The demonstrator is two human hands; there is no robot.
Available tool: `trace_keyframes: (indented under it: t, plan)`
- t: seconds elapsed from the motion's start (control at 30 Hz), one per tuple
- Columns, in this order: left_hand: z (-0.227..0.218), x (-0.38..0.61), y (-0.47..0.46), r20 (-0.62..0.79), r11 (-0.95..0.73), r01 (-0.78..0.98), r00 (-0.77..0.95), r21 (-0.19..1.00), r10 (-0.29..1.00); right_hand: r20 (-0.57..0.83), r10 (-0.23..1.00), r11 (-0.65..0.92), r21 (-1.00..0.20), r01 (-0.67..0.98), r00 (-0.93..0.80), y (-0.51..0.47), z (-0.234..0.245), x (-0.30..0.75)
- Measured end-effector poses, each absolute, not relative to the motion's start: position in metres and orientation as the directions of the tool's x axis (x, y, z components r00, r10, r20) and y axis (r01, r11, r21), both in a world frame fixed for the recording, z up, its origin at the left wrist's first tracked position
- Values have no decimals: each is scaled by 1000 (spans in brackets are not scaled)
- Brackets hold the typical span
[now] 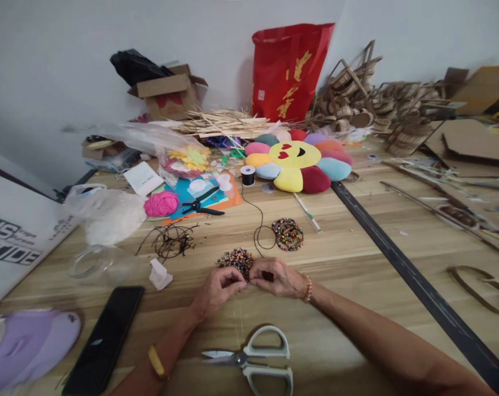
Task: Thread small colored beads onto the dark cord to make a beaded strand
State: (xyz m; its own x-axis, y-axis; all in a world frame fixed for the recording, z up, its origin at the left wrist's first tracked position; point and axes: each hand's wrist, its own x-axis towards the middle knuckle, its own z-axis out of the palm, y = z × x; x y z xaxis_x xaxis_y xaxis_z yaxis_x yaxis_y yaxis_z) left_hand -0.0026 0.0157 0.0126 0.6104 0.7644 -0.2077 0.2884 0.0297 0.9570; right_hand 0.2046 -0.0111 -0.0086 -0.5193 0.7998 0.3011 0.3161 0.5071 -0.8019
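My left hand [222, 287] is closed in a pinch at the near edge of a pile of small multicoloured beads [237, 260]. Facing it, my right hand [277, 278] pinches too, its fingertips close to the left ones. What the fingertips hold is too small to make out. From a black spool [248, 177], a thin black cord [256, 234] loops down and disappears behind my right hand. Beyond that hand lies a coil of strung beads [288, 234]. White-handled scissors [257, 355] lie partly open on the table [335, 335], nearer to me than my hands.
A black phone [104, 338] and a purple object [34, 344] lie at left. Behind them are a clear plastic cup [96, 264], cord scraps [170, 240] and black pliers [202, 206]. A flower cushion [299, 157] sits at the back. A dark strip [401, 269] runs along the right.
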Motion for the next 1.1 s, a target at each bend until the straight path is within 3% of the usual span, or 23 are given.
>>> trace_keyframes:
  t: [0.23, 0.53, 0.93, 1.1]
  plan:
    - [16, -5, 15, -142, 17, 261, 472, 965, 870, 175, 929, 274, -918, 287, -326, -10, -2, 205]
    - [12, -12, 20, 0, -111, 299, 348, 948, 937, 55, 968, 85, -989, 117, -243, -9, 1, 207]
    - [13, -17, 25, 48, -184, 374, 345, 909, 937, 24, 972, 51, -992, 112, -232, -7, 2, 209]
    - [11, -24, 34, 114, -210, 434, 236, 876, 965, 8, 970, 38, -992, 118, -241, -7, 0, 209]
